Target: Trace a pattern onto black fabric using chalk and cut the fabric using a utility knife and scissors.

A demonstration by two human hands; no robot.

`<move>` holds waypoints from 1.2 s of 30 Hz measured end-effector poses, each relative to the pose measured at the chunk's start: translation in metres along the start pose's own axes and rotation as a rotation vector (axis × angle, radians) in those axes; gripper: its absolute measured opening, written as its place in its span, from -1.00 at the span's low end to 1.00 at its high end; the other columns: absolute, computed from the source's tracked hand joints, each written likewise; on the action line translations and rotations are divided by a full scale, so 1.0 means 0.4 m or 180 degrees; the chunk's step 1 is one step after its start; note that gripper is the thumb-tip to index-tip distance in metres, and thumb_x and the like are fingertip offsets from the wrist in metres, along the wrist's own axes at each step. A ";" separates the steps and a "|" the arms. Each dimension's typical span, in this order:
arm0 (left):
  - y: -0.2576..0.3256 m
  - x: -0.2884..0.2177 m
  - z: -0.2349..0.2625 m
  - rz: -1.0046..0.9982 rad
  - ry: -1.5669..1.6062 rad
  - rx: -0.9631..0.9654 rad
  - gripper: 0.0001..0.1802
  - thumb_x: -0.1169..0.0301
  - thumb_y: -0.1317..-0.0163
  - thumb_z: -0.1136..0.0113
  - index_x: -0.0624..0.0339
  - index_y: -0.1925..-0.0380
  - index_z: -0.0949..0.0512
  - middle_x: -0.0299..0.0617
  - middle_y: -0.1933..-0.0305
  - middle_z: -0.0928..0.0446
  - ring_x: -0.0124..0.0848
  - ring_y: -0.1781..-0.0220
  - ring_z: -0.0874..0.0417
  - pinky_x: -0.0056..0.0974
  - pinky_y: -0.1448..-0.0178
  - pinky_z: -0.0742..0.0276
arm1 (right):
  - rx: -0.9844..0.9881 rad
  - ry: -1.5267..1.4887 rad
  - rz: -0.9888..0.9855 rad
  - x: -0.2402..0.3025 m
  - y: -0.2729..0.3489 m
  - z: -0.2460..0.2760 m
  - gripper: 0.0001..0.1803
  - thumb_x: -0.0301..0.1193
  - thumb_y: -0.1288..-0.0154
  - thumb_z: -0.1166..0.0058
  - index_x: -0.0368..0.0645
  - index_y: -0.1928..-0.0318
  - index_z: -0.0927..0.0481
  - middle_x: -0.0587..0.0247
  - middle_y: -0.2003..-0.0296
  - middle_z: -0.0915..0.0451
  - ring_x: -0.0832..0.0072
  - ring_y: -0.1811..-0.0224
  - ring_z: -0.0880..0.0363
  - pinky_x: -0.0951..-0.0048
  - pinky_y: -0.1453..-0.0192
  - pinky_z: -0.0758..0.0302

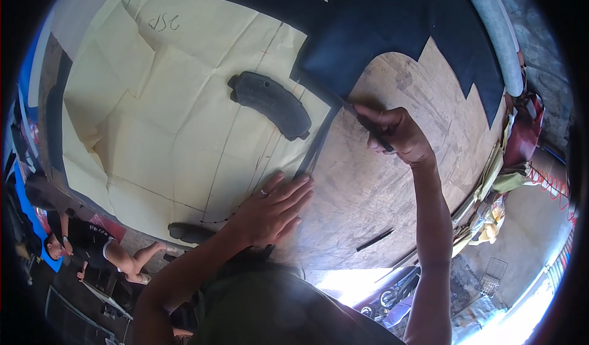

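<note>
My right hand is closed round a slim black-handled tool. Its tip points up and left at the edge of a black sheet; the exact kind of tool is too dark to tell. My left hand lies flat with fingers spread, near the right corner of a creased pale-yellow paper pattern. A narrow strip of the black material shows along the paper's right edge, by my left fingertips. On the paper rests a dark curved block like a brake pad; a second dark block sits at the near edge.
The scuffed wooden tabletop shows at right, with a thin black scrap on it. A pale roll lies at the far right. Rolled materials and a red coiled hose are beyond the right edge. Another person is at lower left.
</note>
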State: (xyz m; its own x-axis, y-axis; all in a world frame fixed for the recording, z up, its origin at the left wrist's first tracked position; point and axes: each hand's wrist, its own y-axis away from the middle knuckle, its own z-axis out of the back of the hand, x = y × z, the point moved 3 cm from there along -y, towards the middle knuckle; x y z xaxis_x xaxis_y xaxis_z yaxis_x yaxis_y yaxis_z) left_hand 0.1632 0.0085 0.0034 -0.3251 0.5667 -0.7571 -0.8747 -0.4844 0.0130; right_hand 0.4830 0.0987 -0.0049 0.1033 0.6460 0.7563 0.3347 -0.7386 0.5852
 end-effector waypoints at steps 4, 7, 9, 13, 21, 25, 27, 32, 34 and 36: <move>0.001 -0.019 -0.007 -0.0053 -0.0103 -0.0057 -0.40 0.27 -0.41 -0.14 0.38 -0.38 -0.50 0.06 -0.65 -0.32 -0.22 -0.78 -0.12 0.12 -0.79 0.13 | 0.0084 -0.0040 -0.0025 0.020 0.020 -0.012 -0.32 -0.60 -0.20 -0.53 -0.16 -0.36 -0.66 0.48 0.58 -0.56 0.77 0.61 -0.16 0.66 0.46 -0.02; -0.001 -0.046 -0.021 -0.0081 -0.0523 -0.0097 -0.45 0.28 -0.44 -0.15 0.38 -0.33 -0.53 0.07 -0.59 -0.41 -0.19 -0.73 -0.25 0.17 -0.79 0.11 | -0.0119 -0.0027 -0.0104 0.006 0.068 -0.013 -0.31 -0.63 -0.20 -0.50 -0.17 -0.37 -0.65 0.47 0.56 -0.57 0.77 0.61 -0.21 0.67 0.49 -0.07; 0.002 -0.069 -0.041 -0.0150 -0.0701 -0.0102 -0.47 0.28 -0.45 -0.16 0.38 -0.32 -0.54 0.07 -0.57 -0.44 -0.18 -0.72 -0.29 0.19 -0.79 0.11 | -0.0226 -0.0036 -0.0072 0.001 0.123 -0.026 -0.31 -0.65 -0.20 -0.49 -0.18 -0.37 -0.65 0.47 0.56 -0.58 0.76 0.61 -0.23 0.67 0.50 -0.09; 0.030 -0.147 -0.122 -0.0802 -0.0829 -0.0008 -0.50 0.30 -0.40 -0.22 0.37 -0.26 -0.56 0.08 -0.37 -0.57 -0.14 -0.54 -0.49 0.09 -0.56 -0.37 | -0.1152 0.0275 0.0124 -0.040 0.331 -0.077 -0.33 -0.71 -0.20 -0.42 -0.21 -0.36 -0.66 0.43 0.54 -0.58 0.72 0.61 -0.26 0.67 0.50 -0.17; 0.239 -0.242 -0.202 -0.1294 -0.0288 0.0648 -0.46 0.33 -0.30 -0.32 0.37 -0.22 -0.53 0.03 0.00 -0.56 -0.21 -0.10 -0.60 -0.18 0.24 -0.50 | -0.2440 0.0819 0.0062 -0.245 0.580 -0.327 -0.36 -0.63 -0.20 -0.35 -0.07 -0.34 -0.71 0.38 0.50 -0.62 0.58 0.58 -0.37 0.56 0.44 -0.34; 0.308 -0.249 -0.176 -0.0369 -0.1283 0.0450 -0.36 0.29 -0.32 -0.30 0.39 -0.34 -0.44 0.13 -0.20 -0.52 -0.06 -0.23 -0.57 -0.03 -0.10 -0.58 | -0.2934 0.1639 0.0103 -0.377 0.580 -0.391 -0.40 -0.47 -0.23 -0.31 0.07 -0.33 -0.73 0.25 0.44 -0.71 0.38 0.54 -0.53 0.38 0.39 -0.47; 0.359 -0.248 -0.213 -0.0634 -0.1724 -0.0052 -0.31 0.27 -0.34 -0.28 0.41 -0.39 -0.40 0.19 -0.28 -0.49 0.02 -0.28 -0.55 0.10 -0.28 -0.54 | -0.3231 0.2727 0.0020 -0.444 0.547 -0.407 -0.39 -0.36 -0.23 -0.28 0.17 -0.34 -0.72 0.14 0.35 -0.77 0.19 0.46 -0.64 0.22 0.33 -0.55; 0.469 -0.329 -0.284 -0.1607 -0.0953 0.1332 -0.24 0.16 -0.38 -0.25 0.20 -0.52 -0.34 0.10 -0.42 -0.49 -0.01 -0.42 -0.51 0.40 -0.60 -0.21 | -0.3178 0.4244 -0.0562 -0.459 0.493 -0.431 -0.49 -0.13 -0.27 -0.21 0.25 -0.25 -0.73 -0.04 0.22 -0.80 -0.12 0.26 -0.75 -0.09 0.20 -0.63; 0.550 -0.357 -0.301 -0.1853 -0.0334 0.1633 -0.29 0.19 -0.34 -0.30 0.04 -0.49 -0.42 -0.01 -0.28 -0.62 -0.08 -0.26 -0.63 0.28 -0.51 -0.36 | -0.3085 0.4654 -0.0675 -0.494 0.479 -0.452 -0.51 -0.12 -0.28 -0.20 0.19 -0.23 -0.72 -0.05 0.20 -0.80 -0.13 0.25 -0.76 -0.10 0.18 -0.64; 0.594 -0.381 -0.231 -0.1671 -0.0181 0.1479 -0.33 0.22 -0.31 -0.33 0.00 -0.44 -0.50 -0.06 -0.16 -0.70 -0.10 -0.14 -0.71 0.17 -0.41 -0.50 | -0.3410 0.4547 -0.0673 -0.489 0.479 -0.490 -0.56 -0.14 -0.31 -0.20 0.09 -0.16 -0.74 0.00 0.21 -0.80 -0.09 0.25 -0.77 -0.08 0.20 -0.65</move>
State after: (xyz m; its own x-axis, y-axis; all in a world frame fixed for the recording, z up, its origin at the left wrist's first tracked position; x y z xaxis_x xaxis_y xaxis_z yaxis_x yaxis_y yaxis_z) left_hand 0.0380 -0.2544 0.0615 0.1752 0.6878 -0.7045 -0.9800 0.1907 -0.0575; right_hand 0.3435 -0.2070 0.0167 -0.8554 0.5159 -0.0468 -0.5157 -0.8393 0.1720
